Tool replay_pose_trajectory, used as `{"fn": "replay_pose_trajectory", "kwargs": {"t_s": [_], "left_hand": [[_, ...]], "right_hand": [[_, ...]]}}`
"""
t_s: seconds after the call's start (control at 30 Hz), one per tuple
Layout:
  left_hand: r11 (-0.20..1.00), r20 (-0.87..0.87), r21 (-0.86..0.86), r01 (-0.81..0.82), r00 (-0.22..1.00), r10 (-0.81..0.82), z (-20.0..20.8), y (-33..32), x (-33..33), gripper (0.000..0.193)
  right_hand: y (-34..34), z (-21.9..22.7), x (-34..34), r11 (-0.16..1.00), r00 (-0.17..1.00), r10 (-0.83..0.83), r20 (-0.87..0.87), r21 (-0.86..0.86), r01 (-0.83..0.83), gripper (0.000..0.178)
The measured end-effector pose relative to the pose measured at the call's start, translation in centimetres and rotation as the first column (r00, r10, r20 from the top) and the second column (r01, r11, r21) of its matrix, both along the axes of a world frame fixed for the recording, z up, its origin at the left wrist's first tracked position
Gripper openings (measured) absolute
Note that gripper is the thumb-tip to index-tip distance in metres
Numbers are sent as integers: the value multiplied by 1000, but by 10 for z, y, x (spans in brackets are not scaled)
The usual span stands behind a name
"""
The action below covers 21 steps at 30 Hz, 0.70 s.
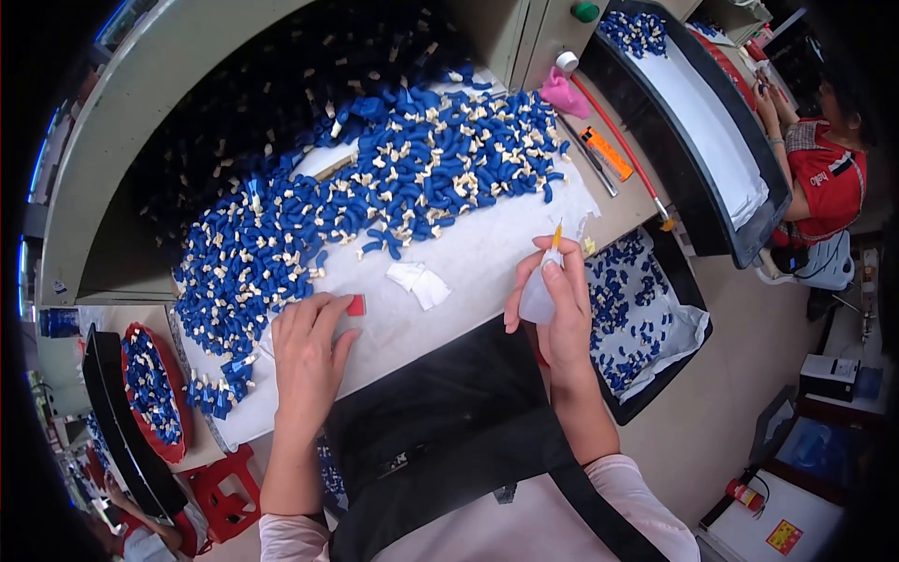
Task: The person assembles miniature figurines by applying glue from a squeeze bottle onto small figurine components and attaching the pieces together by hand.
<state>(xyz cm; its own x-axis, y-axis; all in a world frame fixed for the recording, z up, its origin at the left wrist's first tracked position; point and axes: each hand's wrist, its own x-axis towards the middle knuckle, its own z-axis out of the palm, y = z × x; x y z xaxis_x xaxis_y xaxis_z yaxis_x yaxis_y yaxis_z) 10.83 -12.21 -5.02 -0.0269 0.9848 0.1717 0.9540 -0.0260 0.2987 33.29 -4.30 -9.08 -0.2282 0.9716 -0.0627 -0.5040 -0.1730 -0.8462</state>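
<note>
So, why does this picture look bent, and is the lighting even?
Head view: the fisheye lens bows the booth's pale edge and leaves black corners; head view: the heap of blue pieces fades into deep shadow behind, while the white sheet looks bright.

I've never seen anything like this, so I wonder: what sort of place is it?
Probably a small-parts workshop with handwork: blue-and-cream pieces are heaped on the worktable, the right hand holds a needle-tipped bottle, and a co-worker in red is nearby.
</note>
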Motion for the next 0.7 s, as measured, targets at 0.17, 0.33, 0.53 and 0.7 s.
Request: {"fn": "replay_pose_trajectory", "kwargs": {"t_s": [0.17, 0.33, 0.53, 0.7], "left_hand": [[1000, -19, -14, 2, 1000, -2, -4, -2, -3, 37], [996, 11, 91, -9, 1000, 8, -2, -13, -6, 33], [992, 15, 121, -33, 999, 32, 11, -8, -12, 25], [934, 80, 169, -316, 948, 307, 0, -57, -52, 21]], "right_hand": [[2, -5, 1, 1000, 999, 31, -10, -7, -31, 24], [0, -7, 1, 998, 998, 60, -5, -20, -60, 25], [-11, 2, -4, 999, 996, 41, 83, 2, -41, 30], [-22, 2, -17, 986, 967, 165, 195, -22, -164, 32]]}}
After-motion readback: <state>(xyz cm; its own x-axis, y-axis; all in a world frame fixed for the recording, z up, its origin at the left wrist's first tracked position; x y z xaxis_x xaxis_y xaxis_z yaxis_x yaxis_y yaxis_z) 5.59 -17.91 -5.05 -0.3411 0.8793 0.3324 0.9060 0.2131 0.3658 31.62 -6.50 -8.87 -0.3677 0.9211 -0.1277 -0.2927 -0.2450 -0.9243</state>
